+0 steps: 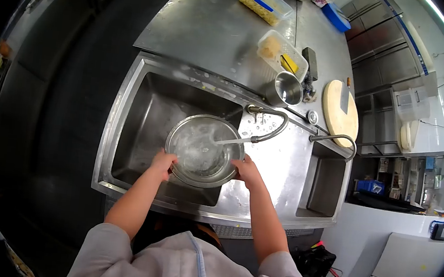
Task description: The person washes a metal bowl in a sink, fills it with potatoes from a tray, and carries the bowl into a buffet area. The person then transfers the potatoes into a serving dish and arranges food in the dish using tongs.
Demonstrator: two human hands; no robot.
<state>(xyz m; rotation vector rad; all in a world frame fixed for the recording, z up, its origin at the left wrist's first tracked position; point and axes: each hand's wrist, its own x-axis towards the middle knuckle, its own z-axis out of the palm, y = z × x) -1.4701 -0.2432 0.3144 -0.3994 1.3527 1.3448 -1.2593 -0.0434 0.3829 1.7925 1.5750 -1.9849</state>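
Observation:
A round metal bowl (pixel 202 180) is held over the left sink basin (pixel 154 97), with water in it. My left hand (pixel 164 164) grips its left rim, and my right hand (pixel 246 171) grips the rim on the right. Both hands are closed on the bowl, thumbs over the edge and the other fingers mostly hidden beneath. From the curved faucet (pixel 273 133), a stream of water runs into the bowl, and the surface inside looks churned and cloudy.
Behind the sink stand a metal pot (pixel 285 89), a plastic basket (pixel 297 61) with a yellow sponge, and a lidded food container (pixel 265 5). A round cutting board (pixel 336 117) carries a knife (pixel 344 99). On the right are a second faucet (pixel 339 137) and a smaller basin (pixel 322 180).

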